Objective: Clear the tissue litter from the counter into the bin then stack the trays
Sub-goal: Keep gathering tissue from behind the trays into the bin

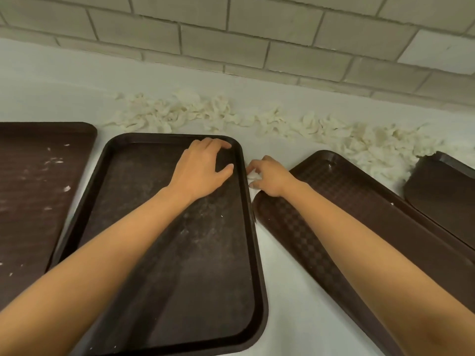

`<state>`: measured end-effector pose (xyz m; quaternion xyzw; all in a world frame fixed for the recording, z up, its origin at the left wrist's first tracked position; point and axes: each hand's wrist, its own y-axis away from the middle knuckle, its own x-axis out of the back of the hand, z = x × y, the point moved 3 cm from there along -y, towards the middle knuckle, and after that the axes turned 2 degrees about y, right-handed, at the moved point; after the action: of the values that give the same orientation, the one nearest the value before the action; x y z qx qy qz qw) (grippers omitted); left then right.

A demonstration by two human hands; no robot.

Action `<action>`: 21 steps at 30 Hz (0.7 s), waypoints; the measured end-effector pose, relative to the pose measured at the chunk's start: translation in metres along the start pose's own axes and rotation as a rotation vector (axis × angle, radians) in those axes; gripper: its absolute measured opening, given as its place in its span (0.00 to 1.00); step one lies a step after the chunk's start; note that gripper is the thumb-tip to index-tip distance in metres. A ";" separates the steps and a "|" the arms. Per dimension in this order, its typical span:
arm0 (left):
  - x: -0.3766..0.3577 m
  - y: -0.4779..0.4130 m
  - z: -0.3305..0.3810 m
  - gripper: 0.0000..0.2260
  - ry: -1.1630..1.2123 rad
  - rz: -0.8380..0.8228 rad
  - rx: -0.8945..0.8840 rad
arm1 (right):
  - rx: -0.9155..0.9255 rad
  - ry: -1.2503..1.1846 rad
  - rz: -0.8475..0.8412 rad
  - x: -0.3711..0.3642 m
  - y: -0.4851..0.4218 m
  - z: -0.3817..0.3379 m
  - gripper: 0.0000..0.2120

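A white desk (282, 278) seen from above, backed by a tiled wall (231, 42), with four dark brown trays laid out across it.

To the left of the middle tray (180, 265), and close against its left rim, lies the far-left tray (38, 188), flecked with small white bits and cut off by the picture's edge. The middle tray sits rim-up, slightly askew, with pale dusty smears on its floor.

Beyond the middle tray's far rim, next to the wall, a band of crumpled white tissue litter (159, 111) begins and runs off to the right (it thickens towards that end).

The left hand (203, 168) rests inside the middle tray's far right corner, fingers arched with their tips at the far rim, thumb spread apart, closed round nothing.

Just outside the middle tray's right rim, a small tissue scrap (253, 176) lies on the desk, and the right hand (270, 176) has its fingers curled together around it, pinching it.

To the right of the middle tray, under the right forearm, an overturned tray (359, 227) shows its chequered underside. Farthest from the middle tray, the far-right tray (442, 196) lies just beside that one; litter touches its far corner.
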<state>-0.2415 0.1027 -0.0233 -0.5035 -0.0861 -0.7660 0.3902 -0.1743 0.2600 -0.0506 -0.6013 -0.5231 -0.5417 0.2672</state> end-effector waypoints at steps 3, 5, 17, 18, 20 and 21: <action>-0.002 -0.005 -0.001 0.20 0.005 0.014 0.011 | -0.003 -0.039 0.044 -0.001 -0.004 0.004 0.09; -0.004 -0.008 -0.001 0.20 0.012 0.017 0.012 | -0.018 -0.093 0.057 -0.001 -0.005 0.006 0.07; -0.025 -0.059 0.010 0.19 0.074 -0.039 0.011 | -0.186 -0.660 0.388 0.032 -0.014 0.040 0.09; -0.028 -0.066 0.013 0.19 0.085 -0.048 0.015 | -0.206 -0.715 0.414 0.035 -0.016 0.045 0.08; -0.037 -0.084 0.019 0.19 0.100 -0.058 0.008 | -0.236 -0.791 0.448 0.039 -0.019 0.056 0.07; -0.042 -0.095 0.021 0.19 0.102 -0.061 -0.002 | -0.244 -0.826 0.455 0.040 -0.021 0.061 0.07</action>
<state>-0.2834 0.1995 -0.0235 -0.4612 -0.0806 -0.8024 0.3700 -0.1762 0.3341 -0.0344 -0.8920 -0.3735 -0.2430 0.0762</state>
